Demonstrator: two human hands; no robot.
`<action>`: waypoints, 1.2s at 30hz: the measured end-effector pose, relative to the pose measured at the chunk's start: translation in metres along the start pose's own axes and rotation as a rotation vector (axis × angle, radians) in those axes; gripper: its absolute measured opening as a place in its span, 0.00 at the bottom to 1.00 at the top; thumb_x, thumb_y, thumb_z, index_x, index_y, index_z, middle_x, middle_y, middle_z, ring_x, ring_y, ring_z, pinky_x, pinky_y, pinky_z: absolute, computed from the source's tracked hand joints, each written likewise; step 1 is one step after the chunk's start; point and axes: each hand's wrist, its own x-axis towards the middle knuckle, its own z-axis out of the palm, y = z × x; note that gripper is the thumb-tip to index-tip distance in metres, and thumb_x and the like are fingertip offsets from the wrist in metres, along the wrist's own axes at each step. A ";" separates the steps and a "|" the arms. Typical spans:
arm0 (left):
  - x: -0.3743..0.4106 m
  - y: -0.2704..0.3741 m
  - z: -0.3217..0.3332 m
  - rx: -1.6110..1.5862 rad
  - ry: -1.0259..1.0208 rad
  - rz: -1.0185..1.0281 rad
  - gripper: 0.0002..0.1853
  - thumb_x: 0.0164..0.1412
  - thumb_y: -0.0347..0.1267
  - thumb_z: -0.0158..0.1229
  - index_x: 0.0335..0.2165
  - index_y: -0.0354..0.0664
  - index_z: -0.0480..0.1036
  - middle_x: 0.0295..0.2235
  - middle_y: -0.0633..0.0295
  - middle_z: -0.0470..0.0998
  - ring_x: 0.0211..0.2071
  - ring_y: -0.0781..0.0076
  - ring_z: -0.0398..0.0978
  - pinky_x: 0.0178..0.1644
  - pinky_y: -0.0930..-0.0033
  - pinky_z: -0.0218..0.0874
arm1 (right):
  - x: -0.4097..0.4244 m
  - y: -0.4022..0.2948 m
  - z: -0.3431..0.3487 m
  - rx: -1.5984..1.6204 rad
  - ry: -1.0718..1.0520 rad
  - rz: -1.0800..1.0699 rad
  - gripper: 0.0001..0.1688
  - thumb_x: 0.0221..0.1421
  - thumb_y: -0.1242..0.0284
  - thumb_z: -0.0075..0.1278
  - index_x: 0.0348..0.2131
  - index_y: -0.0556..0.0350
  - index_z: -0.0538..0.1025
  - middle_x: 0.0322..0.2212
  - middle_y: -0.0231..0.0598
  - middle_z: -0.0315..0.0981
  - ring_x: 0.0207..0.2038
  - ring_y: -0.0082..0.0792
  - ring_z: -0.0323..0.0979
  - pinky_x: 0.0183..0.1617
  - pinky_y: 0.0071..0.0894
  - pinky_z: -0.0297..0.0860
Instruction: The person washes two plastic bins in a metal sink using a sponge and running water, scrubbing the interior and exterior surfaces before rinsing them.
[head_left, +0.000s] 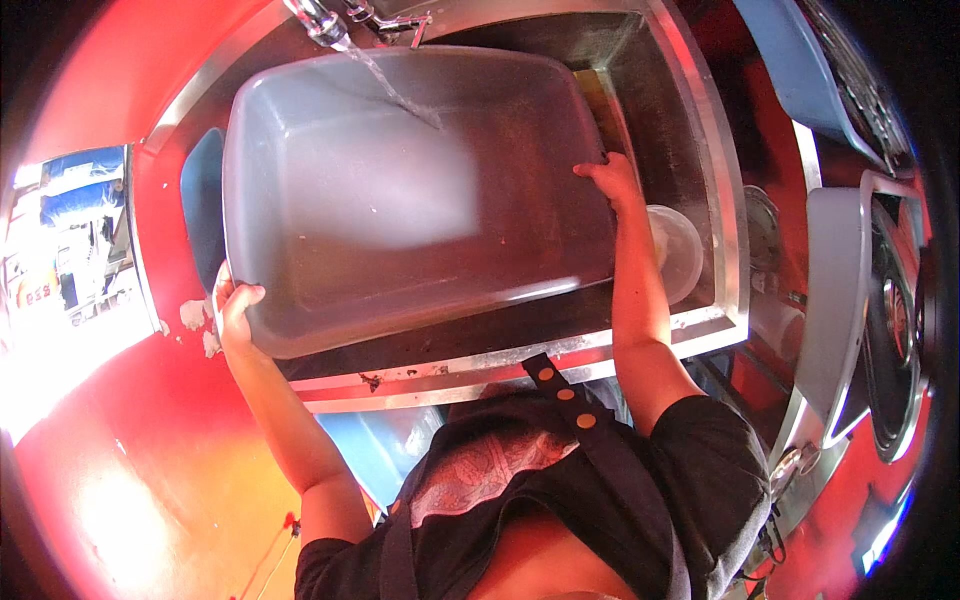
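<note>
A large grey plastic tub is held tilted over a stainless steel sink. My left hand grips its near left corner, thumb over the rim. At the right side, my right hand clasps the rim with the thumb inside. From the chrome faucet at the top, a stream of water runs into the tub. Bright light falls across the left half of the tub's inside.
A clear round plastic container sits in the sink beside my right forearm. A blue container stands left of the tub. Farther right are a grey tub and a blue tub. The sink's metal front edge runs before my body.
</note>
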 end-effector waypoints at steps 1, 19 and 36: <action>0.002 -0.006 -0.003 0.022 -0.054 0.011 0.27 0.33 0.26 0.47 0.40 0.33 0.67 0.32 0.59 0.72 0.31 0.70 0.70 0.38 0.72 0.60 | -0.004 0.000 -0.008 0.049 -0.022 0.003 0.36 0.32 0.63 0.63 0.39 0.71 0.71 0.37 0.57 0.71 0.41 0.47 0.71 0.45 0.38 0.65; -0.121 0.188 0.116 -0.028 0.460 0.476 0.18 0.34 0.27 0.49 0.30 0.31 0.66 0.29 0.54 0.72 0.30 0.68 0.68 0.38 0.72 0.59 | -0.048 -0.054 0.168 0.248 -0.854 -0.060 0.51 0.41 0.58 0.59 0.58 0.54 0.51 0.53 0.50 0.56 0.53 0.42 0.59 0.45 0.48 0.67; -0.153 0.213 0.194 0.384 0.321 0.347 0.08 0.34 0.22 0.50 0.15 0.40 0.57 0.19 0.67 0.62 0.21 0.82 0.57 0.28 0.82 0.46 | -0.117 -0.078 0.324 -0.076 -0.838 -0.389 0.48 0.38 0.72 0.57 0.58 0.43 0.54 0.53 0.56 0.55 0.49 0.56 0.63 0.52 0.36 0.63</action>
